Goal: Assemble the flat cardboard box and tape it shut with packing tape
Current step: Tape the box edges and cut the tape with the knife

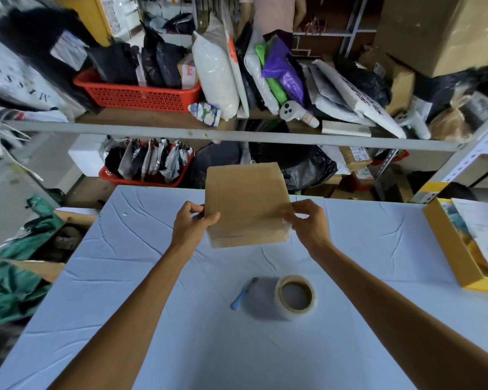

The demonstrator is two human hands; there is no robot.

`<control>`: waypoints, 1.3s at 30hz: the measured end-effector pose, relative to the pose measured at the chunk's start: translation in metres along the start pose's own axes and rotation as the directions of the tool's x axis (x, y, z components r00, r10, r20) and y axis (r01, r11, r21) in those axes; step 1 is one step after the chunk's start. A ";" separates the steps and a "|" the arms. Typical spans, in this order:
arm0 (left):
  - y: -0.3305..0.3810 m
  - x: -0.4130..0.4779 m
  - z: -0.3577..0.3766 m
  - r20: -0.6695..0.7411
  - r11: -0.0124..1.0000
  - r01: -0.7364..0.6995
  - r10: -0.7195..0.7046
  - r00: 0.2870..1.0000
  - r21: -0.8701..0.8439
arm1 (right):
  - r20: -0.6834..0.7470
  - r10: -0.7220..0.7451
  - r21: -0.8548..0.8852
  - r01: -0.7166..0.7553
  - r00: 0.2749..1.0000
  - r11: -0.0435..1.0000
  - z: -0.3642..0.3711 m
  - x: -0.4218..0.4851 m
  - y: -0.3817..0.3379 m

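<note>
Both the left hand (193, 222) and right hand (307, 220) pinch the brown cardboard box (247, 204) above the clear tape roll (295, 297), their fingertips hidden behind its edges.

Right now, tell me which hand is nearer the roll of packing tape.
Right. The right hand grips the right edge of the cardboard box, almost straight beyond the tape roll; the left hand grips its left edge, farther off to the tape's left.
</note>
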State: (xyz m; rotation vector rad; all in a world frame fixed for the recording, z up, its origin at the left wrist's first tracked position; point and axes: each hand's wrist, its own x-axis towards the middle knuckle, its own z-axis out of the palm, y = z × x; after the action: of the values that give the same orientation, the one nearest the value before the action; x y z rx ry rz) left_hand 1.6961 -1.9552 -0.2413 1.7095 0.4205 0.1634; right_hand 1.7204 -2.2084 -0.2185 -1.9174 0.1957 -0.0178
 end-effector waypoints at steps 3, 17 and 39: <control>0.000 0.000 -0.001 0.034 0.999 0.031 -0.030 0.999 -0.015 | -0.002 0.017 0.000 -0.017 1.000 1.000 -0.003 0.001 0.000; 0.004 -0.004 0.003 0.087 0.999 -0.038 0.041 0.995 -0.034 | 0.068 0.003 -0.016 -0.002 0.998 1.000 -0.013 0.000 -0.002; -0.031 -0.006 0.005 0.184 0.961 -0.008 -0.045 0.982 0.278 | 0.087 0.066 -0.095 -0.058 0.994 0.994 0.006 -0.003 0.026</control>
State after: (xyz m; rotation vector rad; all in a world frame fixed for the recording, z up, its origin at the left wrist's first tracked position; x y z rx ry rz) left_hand 1.6861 -1.9580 -0.2713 1.9765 0.3287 -0.0765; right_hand 1.7148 -2.2113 -0.2447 -1.9987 0.1982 0.1208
